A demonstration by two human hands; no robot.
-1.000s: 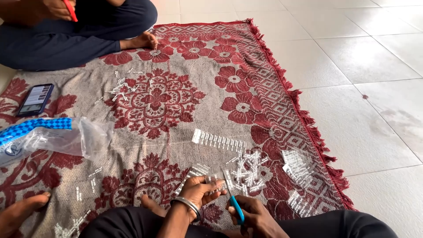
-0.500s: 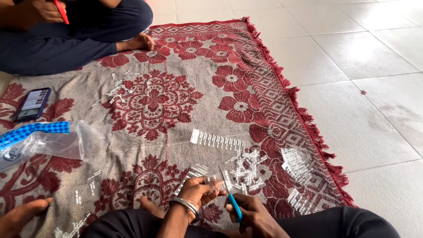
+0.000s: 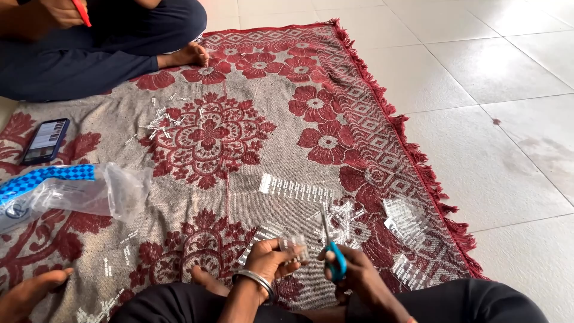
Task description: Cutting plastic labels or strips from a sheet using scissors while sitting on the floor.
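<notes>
Left hand pinches a small clear plastic strip just above the red patterned rug; right hand grips blue-handled scissors. Blades sit near the fingertips, so a nick looks possible, or the slippery strip could drop.

Red-and-grey floral rug with fringed right edge, on pale tiled floor: smartphone and clear plastic bag near left edge, clear plastic strips mid-rug and toward right edge, small clippings scattered near far end.
</notes>
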